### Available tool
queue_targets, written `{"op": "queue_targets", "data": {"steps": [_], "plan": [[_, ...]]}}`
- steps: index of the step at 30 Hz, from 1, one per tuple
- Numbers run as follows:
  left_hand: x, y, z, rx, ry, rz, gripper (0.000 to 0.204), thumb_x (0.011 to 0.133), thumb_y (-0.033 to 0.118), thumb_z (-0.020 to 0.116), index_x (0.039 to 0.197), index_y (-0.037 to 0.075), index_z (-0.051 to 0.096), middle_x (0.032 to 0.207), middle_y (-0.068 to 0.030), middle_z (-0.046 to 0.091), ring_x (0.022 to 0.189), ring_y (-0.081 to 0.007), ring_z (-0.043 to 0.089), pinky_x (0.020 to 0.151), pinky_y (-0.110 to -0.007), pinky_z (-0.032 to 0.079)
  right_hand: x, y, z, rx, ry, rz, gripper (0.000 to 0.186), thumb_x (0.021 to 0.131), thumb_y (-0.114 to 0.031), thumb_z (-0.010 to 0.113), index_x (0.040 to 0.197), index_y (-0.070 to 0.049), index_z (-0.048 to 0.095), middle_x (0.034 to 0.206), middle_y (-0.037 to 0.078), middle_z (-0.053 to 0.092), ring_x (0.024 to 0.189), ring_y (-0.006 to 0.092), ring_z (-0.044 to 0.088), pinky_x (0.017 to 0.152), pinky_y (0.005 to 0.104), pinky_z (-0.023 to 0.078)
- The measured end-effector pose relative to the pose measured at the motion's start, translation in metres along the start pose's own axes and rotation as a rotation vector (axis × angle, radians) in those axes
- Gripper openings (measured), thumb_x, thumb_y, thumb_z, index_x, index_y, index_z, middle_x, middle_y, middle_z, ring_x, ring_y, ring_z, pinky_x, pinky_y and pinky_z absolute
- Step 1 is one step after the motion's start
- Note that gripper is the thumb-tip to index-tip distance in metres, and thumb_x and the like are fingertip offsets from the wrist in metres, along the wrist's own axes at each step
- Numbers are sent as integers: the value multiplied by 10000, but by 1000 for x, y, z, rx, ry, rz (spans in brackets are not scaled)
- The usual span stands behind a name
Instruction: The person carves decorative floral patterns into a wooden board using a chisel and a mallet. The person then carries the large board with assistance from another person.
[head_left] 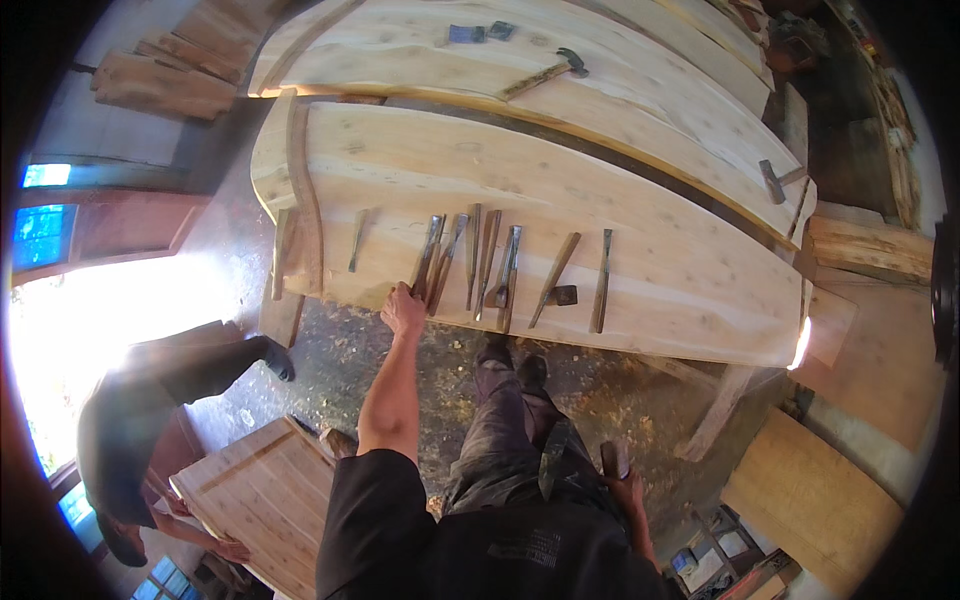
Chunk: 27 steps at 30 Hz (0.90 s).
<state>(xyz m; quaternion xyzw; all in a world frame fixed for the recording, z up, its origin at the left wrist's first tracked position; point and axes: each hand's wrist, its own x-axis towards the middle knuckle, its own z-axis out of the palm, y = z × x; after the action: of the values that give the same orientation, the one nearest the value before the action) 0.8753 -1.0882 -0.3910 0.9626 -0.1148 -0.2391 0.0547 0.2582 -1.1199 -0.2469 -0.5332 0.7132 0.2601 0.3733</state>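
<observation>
My left hand (pixel 404 310) reaches to the near edge of a long pale plank panel (pixel 640 170), its fingers closed on the handle of a chisel (pixel 431 250) at the left of the row. Beside it lie several wood-handled chisels and gouges (pixel 488 255), a small dark block (pixel 565 295) and a lone thin tool (pixel 357 238) farther left. My right hand (pixel 628 492) is low beside my right leg, closed around a wooden block-like tool (pixel 614 458), possibly a mallet.
Behind lies a second panel (pixel 420 50) with a hammer (pixel 540 75) and another hammer (pixel 772 182). A co-worker (pixel 130 420) bends over a wooden panel (pixel 245 480) at lower left. Boards (pixel 165 75) lean at upper left, plywood (pixel 810 480) at right; a trestle leg (pixel 720 410) stands below.
</observation>
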Motion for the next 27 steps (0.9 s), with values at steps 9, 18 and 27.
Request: {"op": "queue_targets", "data": {"steps": [9,18,27], "plan": [[-69,18,-47,-365,327,320,208,974,147,683,1134,39,606,1072,-176,638,968,-419,661,806,-530,517,-31,-31,-10,162,-3,15,769,659,-432,856,1257,25,696,1181,307,730,1143,449,702,950,514,550],[-186,104,-52,-300,-2,860,125,928,106,713,1039,71,670,1066,-110,606,863,-367,678,698,-478,565,-38,-32,-3,230,11,23,735,682,-420,846,1269,0,705,1144,277,750,1094,403,731,928,490,552],[-187,152,-44,-340,-63,966,65,922,69,694,974,41,669,1034,-121,604,931,-375,666,770,-483,551,-29,24,39,371,63,97,765,668,-367,873,1304,9,672,1180,217,755,1105,301,724,948,423,548]]}}
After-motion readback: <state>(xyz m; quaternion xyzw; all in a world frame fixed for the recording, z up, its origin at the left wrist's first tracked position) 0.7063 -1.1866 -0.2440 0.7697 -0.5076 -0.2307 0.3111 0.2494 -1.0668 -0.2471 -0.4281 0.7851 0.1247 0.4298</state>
